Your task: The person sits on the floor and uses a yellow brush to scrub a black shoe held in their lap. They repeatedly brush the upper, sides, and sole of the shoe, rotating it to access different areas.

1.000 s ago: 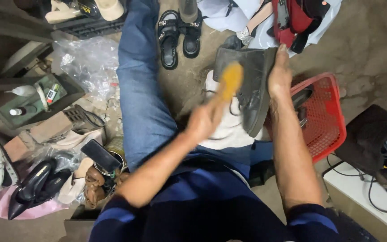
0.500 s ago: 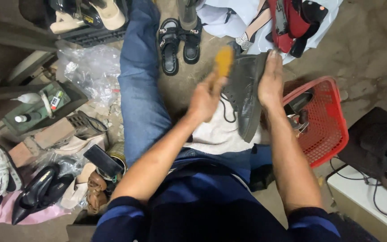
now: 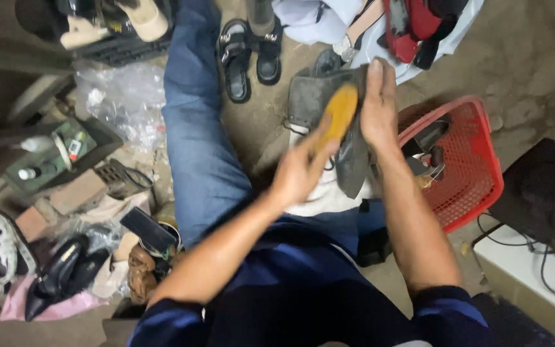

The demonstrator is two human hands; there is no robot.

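Observation:
My right hand (image 3: 376,106) holds a grey ankle boot (image 3: 313,96) on its side above my lap, palm flat against its dark sole. My left hand (image 3: 298,172) grips a yellow wooden shoe brush (image 3: 339,113) and presses it against the boot's side. A white cloth (image 3: 319,193) lies over my right thigh under the boot. My left leg in blue jeans (image 3: 194,128) stretches forward.
A red plastic basket (image 3: 467,160) with a dark shoe stands at my right. Black sandals (image 3: 248,51) lie ahead. Clear plastic bags (image 3: 120,96), a green tray of bottles (image 3: 59,151) and black pumps (image 3: 59,273) sit at left. A black box (image 3: 544,193) with cables is at far right.
The brush has swung back toward me along the boot's side after reaching its far end. The boot has turned so its shaft opening faces left.

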